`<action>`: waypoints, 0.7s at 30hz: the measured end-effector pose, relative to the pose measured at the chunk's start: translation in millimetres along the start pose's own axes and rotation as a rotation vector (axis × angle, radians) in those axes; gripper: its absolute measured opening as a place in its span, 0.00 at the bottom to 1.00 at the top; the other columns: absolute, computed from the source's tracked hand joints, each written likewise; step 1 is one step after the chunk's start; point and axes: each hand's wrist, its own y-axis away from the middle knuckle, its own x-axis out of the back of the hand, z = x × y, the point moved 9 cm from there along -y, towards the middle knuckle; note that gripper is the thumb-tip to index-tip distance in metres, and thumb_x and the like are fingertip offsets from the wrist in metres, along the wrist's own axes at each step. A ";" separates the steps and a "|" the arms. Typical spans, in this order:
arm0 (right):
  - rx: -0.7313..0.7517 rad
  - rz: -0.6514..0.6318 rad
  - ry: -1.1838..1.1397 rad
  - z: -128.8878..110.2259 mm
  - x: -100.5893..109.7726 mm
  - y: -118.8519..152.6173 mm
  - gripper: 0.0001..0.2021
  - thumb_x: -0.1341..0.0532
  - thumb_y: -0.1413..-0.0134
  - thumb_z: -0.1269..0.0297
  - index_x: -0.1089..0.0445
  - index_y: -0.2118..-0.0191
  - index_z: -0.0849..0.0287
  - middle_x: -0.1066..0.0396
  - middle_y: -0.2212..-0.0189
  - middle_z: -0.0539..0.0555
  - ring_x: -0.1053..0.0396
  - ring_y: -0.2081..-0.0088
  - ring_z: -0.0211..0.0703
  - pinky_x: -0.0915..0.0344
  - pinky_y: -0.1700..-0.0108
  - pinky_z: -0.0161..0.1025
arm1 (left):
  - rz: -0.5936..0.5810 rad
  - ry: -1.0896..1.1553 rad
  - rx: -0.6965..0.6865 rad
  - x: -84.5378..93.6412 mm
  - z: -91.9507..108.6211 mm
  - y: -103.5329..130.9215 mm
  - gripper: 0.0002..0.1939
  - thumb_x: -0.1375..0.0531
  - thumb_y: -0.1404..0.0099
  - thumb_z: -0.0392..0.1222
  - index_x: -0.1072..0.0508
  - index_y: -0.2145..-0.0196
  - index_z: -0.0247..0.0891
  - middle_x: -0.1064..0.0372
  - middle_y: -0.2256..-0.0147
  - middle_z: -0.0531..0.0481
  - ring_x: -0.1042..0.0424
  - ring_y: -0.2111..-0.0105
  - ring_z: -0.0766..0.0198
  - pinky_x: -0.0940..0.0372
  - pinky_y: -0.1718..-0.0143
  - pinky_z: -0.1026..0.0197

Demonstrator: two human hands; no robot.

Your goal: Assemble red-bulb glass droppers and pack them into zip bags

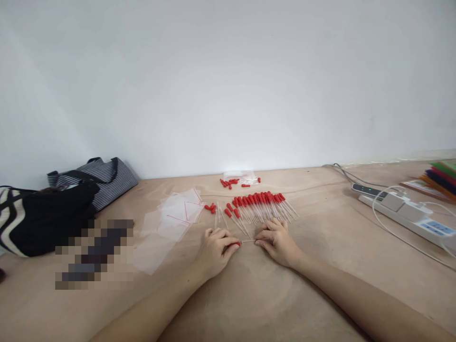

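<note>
My left hand (216, 249) pinches a red rubber bulb (238, 244) between thumb and fingers. A thin clear dropper tube (248, 241) runs from that bulb to my right hand (278, 241), whose fingertips are closed on its other end. How far the tube sits inside the bulb I cannot make out. Just beyond my hands lies a row of red-bulbed droppers (259, 199), side by side, bulbs pointing away. Left of the row are several bare tubes (219, 213) and a few loose red bulbs (210, 208).
Clear zip bags (181, 209) are spread at the left. More red bulbs (229, 183) lie by a plastic bag (239, 174) near the wall. Black and striped bags (107, 178) stand far left, by a blurred dark patch. A power strip (409, 216) with cables sits right, near coloured folders (443, 180).
</note>
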 end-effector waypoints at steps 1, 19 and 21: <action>0.003 0.015 0.004 -1.3 1.6 0.4 0.07 0.44 0.48 0.62 0.29 0.71 0.54 0.32 0.69 0.52 0.39 0.64 0.42 0.52 0.60 0.43 | 0.000 -0.002 0.012 1.3 0.1 0.0 0.08 0.46 0.39 0.41 0.26 0.68 0.46 0.29 0.70 0.54 0.33 0.69 0.64 0.50 0.62 0.55; 0.079 0.100 -0.017 -24.8 6.4 3.5 0.08 0.48 0.46 0.68 0.31 0.68 0.54 0.31 0.75 0.50 0.41 0.65 0.41 0.60 0.55 0.46 | -0.009 0.038 0.017 2.6 1.0 2.5 0.07 0.51 0.36 0.37 0.34 0.67 0.40 0.30 0.69 0.55 0.33 0.66 0.65 0.57 0.53 0.52; 0.089 0.086 -0.011 -26.6 7.1 3.6 0.09 0.47 0.46 0.67 0.29 0.66 0.52 0.31 0.76 0.50 0.41 0.66 0.40 0.59 0.56 0.45 | -0.016 0.045 0.014 1.9 0.0 2.8 0.08 0.52 0.36 0.38 0.34 0.68 0.40 0.30 0.69 0.55 0.33 0.67 0.65 0.57 0.52 0.51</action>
